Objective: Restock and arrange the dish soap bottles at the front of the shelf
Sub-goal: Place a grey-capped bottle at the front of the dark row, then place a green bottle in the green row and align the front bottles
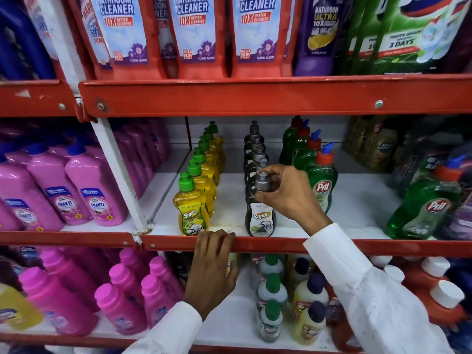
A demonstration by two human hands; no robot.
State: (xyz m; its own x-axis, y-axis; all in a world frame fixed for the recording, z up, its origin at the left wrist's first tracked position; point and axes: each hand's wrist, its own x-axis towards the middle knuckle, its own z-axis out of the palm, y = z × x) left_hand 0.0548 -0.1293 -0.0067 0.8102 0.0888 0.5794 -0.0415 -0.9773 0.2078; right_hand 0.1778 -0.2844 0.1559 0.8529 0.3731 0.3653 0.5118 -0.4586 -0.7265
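On the middle shelf (pixel 286 243) stand three rows of dish soap bottles running front to back. The yellow bottles with green caps (pixel 191 206) are on the left, and the green Pril bottles with red caps (pixel 322 180) on the right. Between them is the dark row, and its front dark bottle with a grey cap (pixel 260 219) stands at the shelf's front edge. My right hand (pixel 287 192) is shut on that bottle's neck just under the cap. My left hand (pixel 213 261) rests open on the red front lip of the shelf, below the yellow row.
Pink Shakti bottles (pixel 97 192) fill the bay to the left. A larger green Pril bottle (pixel 429 208) leans at the right. Red bathroom cleaner pouches (pixel 196 34) hang on the shelf above. Pink, white and yellow bottles (pixel 270 297) crowd the shelf below.
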